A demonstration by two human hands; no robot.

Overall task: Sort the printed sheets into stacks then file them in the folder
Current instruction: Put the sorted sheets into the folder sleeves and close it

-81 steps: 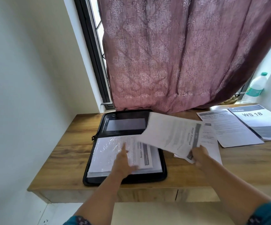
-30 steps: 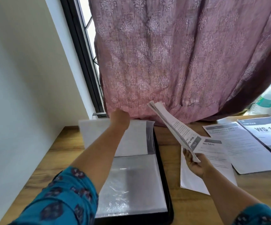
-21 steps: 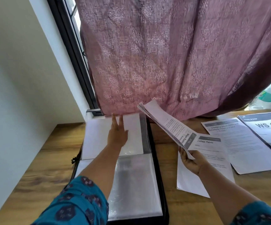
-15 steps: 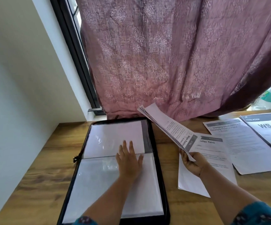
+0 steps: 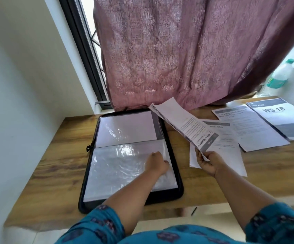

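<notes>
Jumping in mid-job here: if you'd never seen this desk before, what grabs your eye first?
Probably the black folder lying open on the wooden desk, its clear sleeves shining, with the left hand at the near sleeve's right edge. Beside it the right hand holds a tilted sheaf of printed sheets above other papers, under a big mauve curtain.

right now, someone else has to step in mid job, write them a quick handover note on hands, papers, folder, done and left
Left hand: fingers curled at the right edge of the near sleeve in the open folder, apparently pinching it.
Right hand: grips the "Wipe Railings" stack, raised above the desk.
On the desk right of the folder: one stack under the held one, a second further right, then the "WS 18" stack.
Done: sheets sorted into stacks; the far sleeve holds paper.
Left: slide the held stack into the near sleeve, then file the other three.
</notes>
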